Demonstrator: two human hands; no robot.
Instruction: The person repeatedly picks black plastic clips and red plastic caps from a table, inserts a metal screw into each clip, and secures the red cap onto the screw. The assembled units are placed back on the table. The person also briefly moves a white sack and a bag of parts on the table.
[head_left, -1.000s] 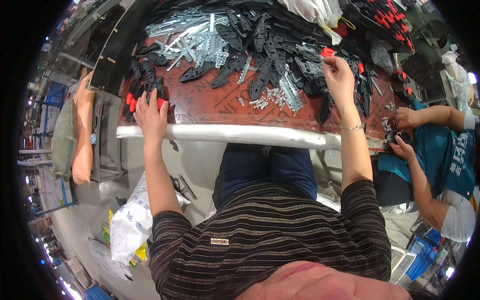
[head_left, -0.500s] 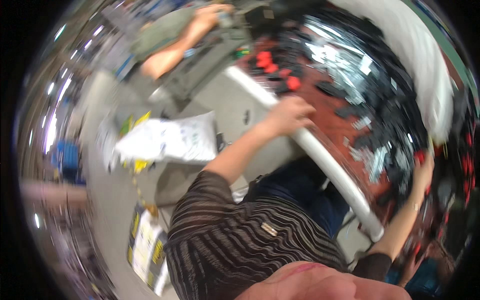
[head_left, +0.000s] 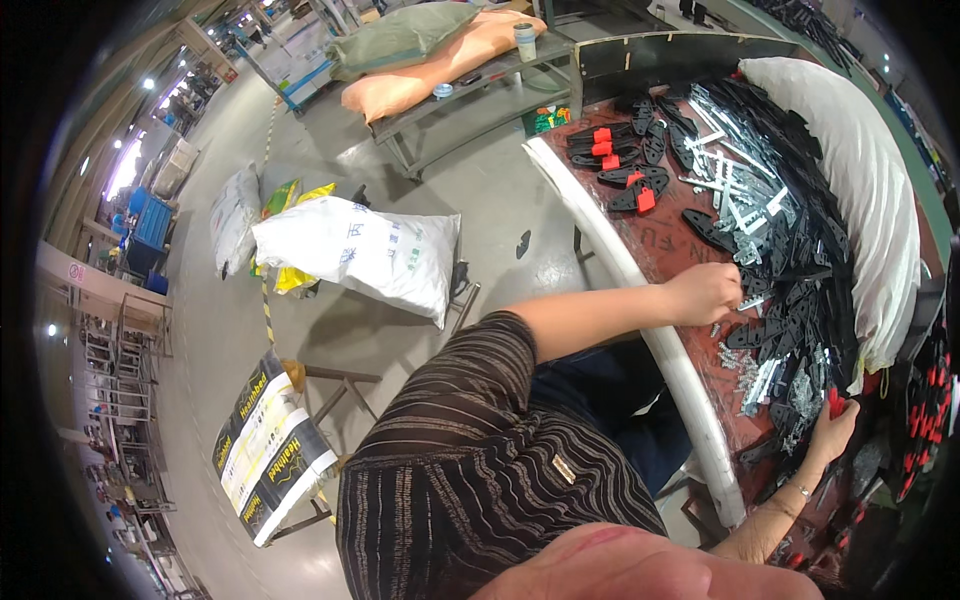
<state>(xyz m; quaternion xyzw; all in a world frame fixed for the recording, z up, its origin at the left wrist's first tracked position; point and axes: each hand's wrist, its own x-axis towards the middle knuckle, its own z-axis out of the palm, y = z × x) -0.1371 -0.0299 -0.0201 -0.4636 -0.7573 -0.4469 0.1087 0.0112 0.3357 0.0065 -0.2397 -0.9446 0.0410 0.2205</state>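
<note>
My left hand [head_left: 704, 294] hovers over the dark red tabletop [head_left: 655, 240], fingers curled together beside small silver screws [head_left: 758, 302]. Whatever lies in its fingertips is too small to make out. Further right and nearer, my right hand [head_left: 832, 434] grips a small red plastic piece [head_left: 836, 402] at the edge of the parts heap. Black plastic pieces [head_left: 790, 330] are heaped between and beyond my hands. Silver metal strips [head_left: 735, 180] lie scattered on the heap's far part. Several black pieces with red blocks [head_left: 636, 190] sit together toward the table's far left.
A white padded edge [head_left: 625, 270] runs along the table in front of me. A long white sack [head_left: 850, 160] bounds the far right. Red parts [head_left: 925, 430] lie beyond my right hand. Leftward are a full white sack [head_left: 365, 250], a stool with a printed package [head_left: 275, 450] and a bench [head_left: 480, 85].
The view has swung and steadied. My left hand has moved from the white padded edge in over the table, its fingers now curled. My right hand keeps the red piece.
</note>
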